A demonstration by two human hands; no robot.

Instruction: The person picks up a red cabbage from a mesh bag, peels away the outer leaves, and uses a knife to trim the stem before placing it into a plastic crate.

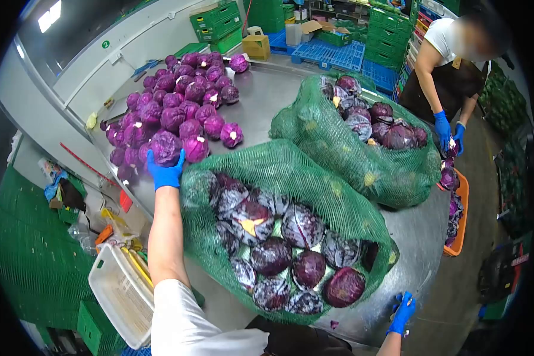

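Observation:
My left hand (165,173), in a blue glove, is stretched to the near edge of a heap of red cabbages (172,118). Its fingers are spread around one red cabbage (165,148) at the front of the heap. My right hand (403,313), also gloved in blue, is low at the right over the steel table (409,267). Its fingers are curled around something small that I cannot make out. Between my arms lies an opened green mesh sack (261,160), with dark, dusty-looking red cabbages (302,226) showing in its opening.
A second green mesh sack (362,172) of red cabbages lies behind the first. Across the table, a co-worker in blue gloves (442,127) handles a cabbage above an orange crate (457,219) of purple leaves. A white tub (121,296) stands at lower left; blue pallets (332,54) are behind.

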